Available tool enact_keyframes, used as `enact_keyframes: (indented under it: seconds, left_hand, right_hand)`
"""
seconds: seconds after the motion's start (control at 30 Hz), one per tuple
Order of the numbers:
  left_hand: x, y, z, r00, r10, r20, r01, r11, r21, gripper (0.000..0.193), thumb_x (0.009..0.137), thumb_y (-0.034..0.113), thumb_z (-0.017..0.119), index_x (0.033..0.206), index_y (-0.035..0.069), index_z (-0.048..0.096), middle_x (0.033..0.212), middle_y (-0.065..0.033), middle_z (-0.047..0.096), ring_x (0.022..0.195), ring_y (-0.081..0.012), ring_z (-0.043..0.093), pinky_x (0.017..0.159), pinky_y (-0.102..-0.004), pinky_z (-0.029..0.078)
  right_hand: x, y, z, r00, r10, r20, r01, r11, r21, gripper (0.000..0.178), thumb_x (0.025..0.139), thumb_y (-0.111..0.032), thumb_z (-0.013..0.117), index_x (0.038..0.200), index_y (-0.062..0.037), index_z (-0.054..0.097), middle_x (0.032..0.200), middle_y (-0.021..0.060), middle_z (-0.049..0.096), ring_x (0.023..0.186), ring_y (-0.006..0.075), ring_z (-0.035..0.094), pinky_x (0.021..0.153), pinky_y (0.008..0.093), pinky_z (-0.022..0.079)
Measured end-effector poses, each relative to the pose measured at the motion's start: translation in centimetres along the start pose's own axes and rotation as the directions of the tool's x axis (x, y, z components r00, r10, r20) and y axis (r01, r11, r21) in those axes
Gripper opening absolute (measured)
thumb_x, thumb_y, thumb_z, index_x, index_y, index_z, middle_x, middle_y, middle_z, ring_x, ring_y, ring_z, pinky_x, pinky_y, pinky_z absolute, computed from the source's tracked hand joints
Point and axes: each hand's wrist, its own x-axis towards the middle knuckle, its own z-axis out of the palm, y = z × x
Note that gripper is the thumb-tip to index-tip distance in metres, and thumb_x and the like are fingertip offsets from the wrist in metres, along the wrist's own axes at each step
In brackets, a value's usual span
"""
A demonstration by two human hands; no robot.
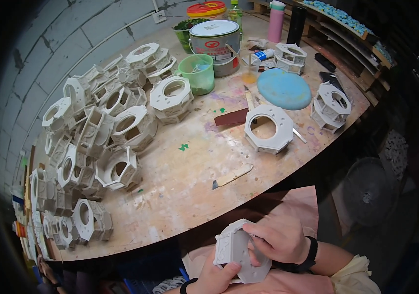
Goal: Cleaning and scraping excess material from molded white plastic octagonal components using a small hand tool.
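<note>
Over my lap, below the table's front edge, my left hand (214,275) grips a white octagonal cast piece (233,249) with raised ornament on its side. The thumb presses on its flat face. My right hand (288,239) is closed at the piece's upper right edge, its fingertips pinched together. Something small and thin may be between them, but I cannot make it out. On the table ahead lie a small knife with a pale handle (234,177), a brown strip like sandpaper (231,118) and another octagonal piece (284,128) with a round hole.
Many similar white pieces (131,122) are heaped on the table's left. Behind stand a green cup (197,81), a grey paint bucket (214,46) and a pink bottle (276,22). A blue disc (284,88) lies right of centre. Another person's hand (47,270) shows at lower left.
</note>
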Motion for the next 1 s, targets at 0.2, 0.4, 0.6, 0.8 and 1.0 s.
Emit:
enact_keyframes:
  seconds: [0.2,0.4,0.6,0.8,1.0]
  left_hand:
    - [0.1,0.6,0.7,0.999,0.018,0.028,-0.021,0.994,0.111,0.053,0.089,0.042,0.056,0.114,-0.004,0.051,0.095,-0.0104,0.063,0.085,-0.018,0.061,0.077,-0.0307,0.05]
    - [0.1,1.0,0.7,1.0,0.023,-0.004,-0.022,0.992,0.122,0.055,0.088,0.044,0.057,0.116,-0.004,0.051,0.094,-0.0101,0.063,0.082,-0.0173,0.061,0.074,-0.0301,0.05]
    - [0.2,0.0,0.2,0.999,-0.03,0.029,0.029,0.998,0.061,0.075,0.087,0.049,0.053,0.133,-0.006,0.033,0.098,-0.0105,0.061,0.082,-0.0159,0.06,0.075,-0.0268,0.048]
    - [0.7,-0.9,-0.9,0.998,-0.035,0.059,0.035,0.999,0.012,0.079,0.087,0.053,0.05,0.134,-0.007,0.031,0.095,-0.0114,0.059,0.075,-0.0146,0.058,0.07,-0.0258,0.048]
    - [0.6,-0.9,-0.8,0.995,-0.049,0.088,0.051,0.998,-0.025,0.076,0.087,0.053,0.05,0.13,-0.009,0.036,0.093,-0.0115,0.059,0.075,-0.0153,0.057,0.068,-0.0262,0.048]
  right_hand:
    - [0.4,-0.2,0.0,0.998,-0.055,0.018,0.056,0.995,-0.087,0.046,0.061,-0.006,0.068,0.107,-0.0017,0.062,0.057,0.0013,0.05,0.046,0.0162,0.048,0.043,0.029,0.038]
    - [0.9,-0.2,-0.7,0.995,-0.085,0.042,0.089,0.991,-0.098,0.046,0.06,-0.007,0.068,0.105,-0.0009,0.062,0.057,0.0007,0.048,0.046,0.0158,0.047,0.043,0.0284,0.037]
    - [2.0,0.6,-2.2,0.999,0.029,-0.043,-0.034,0.993,-0.113,0.036,0.068,0.0,0.068,0.103,-0.0018,0.062,0.057,0.0028,0.047,0.046,0.0187,0.047,0.042,0.0305,0.037]
    - [0.6,0.1,-2.6,0.991,0.129,0.024,-0.13,0.991,0.013,0.032,0.069,-0.001,0.069,0.101,-0.0071,0.064,0.057,0.0013,0.047,0.048,0.0178,0.047,0.047,0.0312,0.035]
    - [-0.3,0.6,-2.0,0.995,0.01,0.102,-0.006,0.999,-0.039,0.039,0.066,-0.003,0.067,0.105,-0.0083,0.064,0.057,-0.0003,0.044,0.048,0.0172,0.046,0.047,0.0307,0.033]
